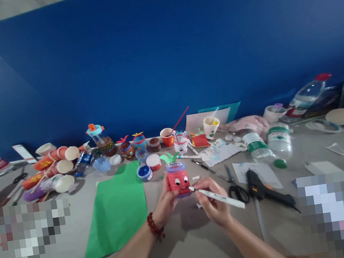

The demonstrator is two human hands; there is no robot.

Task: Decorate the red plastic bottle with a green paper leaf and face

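A small red-painted jar (177, 179) with googly eyes, a drawn mouth and green leaf shapes behind its clear rim is held upright by my left hand (167, 200), whose fingers wrap its left side and base. My right hand (213, 200) pinches a white marker (223, 199), and the marker's tip is at the jar's face, just right of the mouth. Behind the jar are an open tub of blue paint (144, 173) and a red-and-white lidded tub (153, 162). Green felt (120, 213) lies to the left of my left hand.
Black scissors (238, 192) and a glue gun (267, 190) lie right of my right hand. Farther back stand decorated jars (127, 150), a red cup (167, 137), a white cup (211, 127) and clear bottles (279, 141). Stacked paper cups (57, 158) lie at left.
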